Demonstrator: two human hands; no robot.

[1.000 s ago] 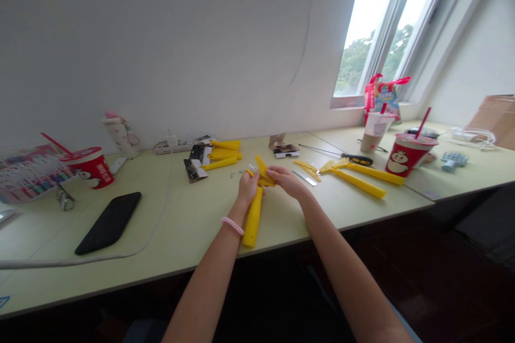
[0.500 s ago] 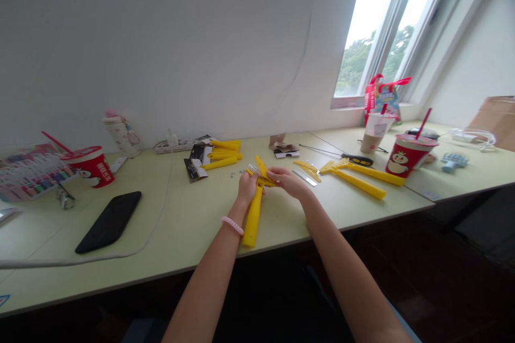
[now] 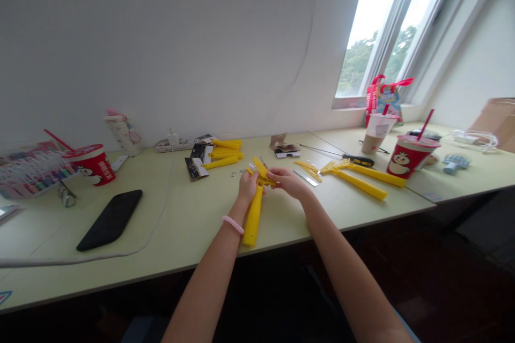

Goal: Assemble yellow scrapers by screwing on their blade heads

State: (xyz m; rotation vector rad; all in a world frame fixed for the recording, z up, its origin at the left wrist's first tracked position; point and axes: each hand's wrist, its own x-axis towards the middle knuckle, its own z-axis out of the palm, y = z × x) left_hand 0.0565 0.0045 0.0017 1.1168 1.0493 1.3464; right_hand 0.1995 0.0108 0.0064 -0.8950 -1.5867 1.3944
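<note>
Beside small screws on the pale green table, curling the left hand firmly around the neck of a yellow plastic scraper, with handle pointing toward the table edge; pinching the scraper's head with the right hand's almost closed fingers, just left of a loose metal blade.

Working end of the yellow-handled scraper partly hidden behind the fingers; small metal bits on the desk too small to tell apart; print on the black cards unreadable; cardboard box cut off by the right edge; forearms cut off by the bottom edge.
</note>
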